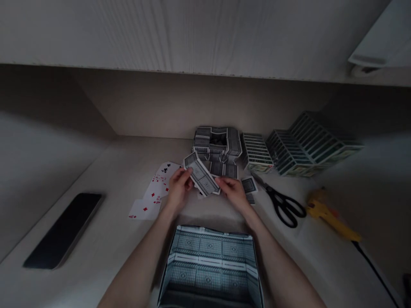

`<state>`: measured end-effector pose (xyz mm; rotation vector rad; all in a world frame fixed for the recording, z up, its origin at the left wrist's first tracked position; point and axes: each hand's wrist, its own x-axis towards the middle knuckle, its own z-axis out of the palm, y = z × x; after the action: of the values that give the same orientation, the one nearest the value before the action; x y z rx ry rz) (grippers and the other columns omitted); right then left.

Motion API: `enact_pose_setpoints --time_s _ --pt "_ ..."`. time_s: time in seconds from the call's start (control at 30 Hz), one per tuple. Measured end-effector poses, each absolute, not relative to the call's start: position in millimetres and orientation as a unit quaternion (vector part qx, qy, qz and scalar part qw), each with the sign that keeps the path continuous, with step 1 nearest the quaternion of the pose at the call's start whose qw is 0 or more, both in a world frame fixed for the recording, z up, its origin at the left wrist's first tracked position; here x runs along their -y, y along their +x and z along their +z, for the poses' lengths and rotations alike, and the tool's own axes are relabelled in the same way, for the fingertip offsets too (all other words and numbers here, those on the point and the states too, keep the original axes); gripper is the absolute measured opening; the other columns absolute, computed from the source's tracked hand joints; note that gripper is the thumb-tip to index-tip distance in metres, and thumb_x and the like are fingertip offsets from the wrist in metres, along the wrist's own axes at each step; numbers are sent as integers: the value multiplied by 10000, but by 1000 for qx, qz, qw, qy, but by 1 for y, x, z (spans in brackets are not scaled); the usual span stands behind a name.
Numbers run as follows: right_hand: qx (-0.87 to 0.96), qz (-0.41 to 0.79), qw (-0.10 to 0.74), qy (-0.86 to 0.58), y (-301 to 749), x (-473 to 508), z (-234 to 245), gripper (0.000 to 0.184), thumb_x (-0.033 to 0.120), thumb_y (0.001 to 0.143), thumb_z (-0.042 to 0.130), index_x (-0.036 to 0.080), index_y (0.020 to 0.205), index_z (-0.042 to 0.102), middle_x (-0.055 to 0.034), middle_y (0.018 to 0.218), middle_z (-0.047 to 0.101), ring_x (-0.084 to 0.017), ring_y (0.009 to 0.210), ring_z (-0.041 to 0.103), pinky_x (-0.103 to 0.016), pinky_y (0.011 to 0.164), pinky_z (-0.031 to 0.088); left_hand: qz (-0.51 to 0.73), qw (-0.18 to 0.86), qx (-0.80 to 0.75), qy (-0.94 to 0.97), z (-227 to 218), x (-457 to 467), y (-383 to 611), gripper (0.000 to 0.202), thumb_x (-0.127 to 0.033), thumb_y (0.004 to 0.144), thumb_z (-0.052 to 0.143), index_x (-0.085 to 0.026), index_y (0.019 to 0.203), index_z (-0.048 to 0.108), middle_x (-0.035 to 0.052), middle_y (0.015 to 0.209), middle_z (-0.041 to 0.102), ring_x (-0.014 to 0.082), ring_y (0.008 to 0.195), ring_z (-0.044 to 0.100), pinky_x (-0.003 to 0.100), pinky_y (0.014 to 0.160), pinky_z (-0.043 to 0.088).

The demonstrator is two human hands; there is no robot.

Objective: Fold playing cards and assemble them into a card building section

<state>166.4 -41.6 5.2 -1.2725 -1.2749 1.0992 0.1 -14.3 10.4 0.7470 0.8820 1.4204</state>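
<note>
A folded playing card (pixel 201 174), its dark patterned back toward me, is held tilted between my two hands. My left hand (pixel 180 185) pinches its left edge, and my right hand (pixel 231 189) grips its lower right corner. Behind it stands a boxy structure built of playing cards (pixel 233 143) with a square opening in its top. Face-up playing cards (pixel 149 209) lie fanned beside my left hand. Close to my right wrist is a face-down card (pixel 249 185). An open box made of cards (pixel 208 246) sits between my forearms.
Black-handled scissors (pixel 284 205) and a yellow glue gun (pixel 332 216) with a cord lie at the right. Stepped card structures (pixel 311 147) and a smaller slatted one (pixel 257 152) stand behind them. A black phone (pixel 64 231) lies at the left. A white shelf (pixel 192 38) overhangs the table.
</note>
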Motion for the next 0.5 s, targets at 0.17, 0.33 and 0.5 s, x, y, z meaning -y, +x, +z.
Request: enact_pose_setpoints --time_s 0.17,0.33,0.5 --pt "515 462 492 -529 165 41 3 272 429 656 605 163 679 654 8 578 571 -116 540 464 -222 503 340 610 645 -360 288 13 13 -2 189 -257 628 671 -154 663 517 -80 477 466 22 352 386 136 342 280" --pt "516 443 488 -547 168 39 -2 310 461 660 594 159 684 662 14 559 555 -105 504 442 -212 456 315 543 620 -426 374 3 14 4 190 -273 611 693 -124 654 581 -30 524 556 34 340 409 158 321 296" --pt "481 447 508 -557 170 38 -7 386 491 695 556 163 870 660 34 494 497 -93 404 392 -218 393 296 540 631 -436 346 2 11 3 190 -268 604 706 -107 648 615 5 564 603 61 410 488 177 384 375"
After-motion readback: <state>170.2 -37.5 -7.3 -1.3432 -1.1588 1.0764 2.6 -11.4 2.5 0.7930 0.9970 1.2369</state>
